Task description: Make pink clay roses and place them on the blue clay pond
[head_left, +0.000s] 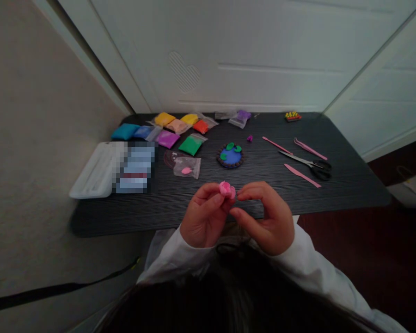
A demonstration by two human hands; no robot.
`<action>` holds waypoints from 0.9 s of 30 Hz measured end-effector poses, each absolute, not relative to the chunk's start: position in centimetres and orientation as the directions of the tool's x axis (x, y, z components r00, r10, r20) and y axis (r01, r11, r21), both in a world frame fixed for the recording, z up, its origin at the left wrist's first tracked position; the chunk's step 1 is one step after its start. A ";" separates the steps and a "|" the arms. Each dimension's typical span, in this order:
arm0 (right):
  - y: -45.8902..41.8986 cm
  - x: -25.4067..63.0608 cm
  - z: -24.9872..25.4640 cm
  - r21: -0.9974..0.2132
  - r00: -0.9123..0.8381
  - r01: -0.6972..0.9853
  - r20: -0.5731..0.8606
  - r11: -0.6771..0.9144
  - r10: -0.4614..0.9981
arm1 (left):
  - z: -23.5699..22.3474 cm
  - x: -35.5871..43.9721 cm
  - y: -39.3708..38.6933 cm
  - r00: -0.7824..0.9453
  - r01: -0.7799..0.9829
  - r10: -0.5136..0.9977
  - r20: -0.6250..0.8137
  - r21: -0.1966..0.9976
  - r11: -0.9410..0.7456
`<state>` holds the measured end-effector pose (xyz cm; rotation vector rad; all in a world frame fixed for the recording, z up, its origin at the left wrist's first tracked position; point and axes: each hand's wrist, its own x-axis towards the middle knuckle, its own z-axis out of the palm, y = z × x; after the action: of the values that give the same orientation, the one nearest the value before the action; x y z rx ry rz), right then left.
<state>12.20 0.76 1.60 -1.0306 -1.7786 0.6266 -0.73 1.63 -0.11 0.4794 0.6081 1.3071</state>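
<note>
Between the thumb and fingers of my left hand (205,217) is a small pink clay flower (226,189) with cupped petals. My right hand (267,217) is just to its right, thumb and forefinger apart, the fingertips close to the petals; whether they touch is hard to see. Beyond the hands lies a round clay pond (230,157) with a blue middle, a brown beaded rim and several green pads. A bag with a bit of pink clay (186,171) rests left of the pond. A small purple clay piece (250,138) sits behind it.
Bags of coloured clay, among them green (192,144) and orange (201,126), lie at the back left near a white case (100,169). On the right are scissors (308,163), pink tweezers (310,148) and pink modelling tools (302,175). A white panel (263,55) rises behind the black table (142,212).
</note>
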 end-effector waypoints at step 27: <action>1.4 14.0 8.9 -0.970 -0.487 0.243 -0.114 0.009 0.866 | 0.8 -1.9 0.1 0.379 -0.726 0.906 0.189 0.668 0.165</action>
<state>14.02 1.39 8.91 -1.1391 -1.7558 1.5087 -1.89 0.14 0.83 0.7676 0.2797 1.1840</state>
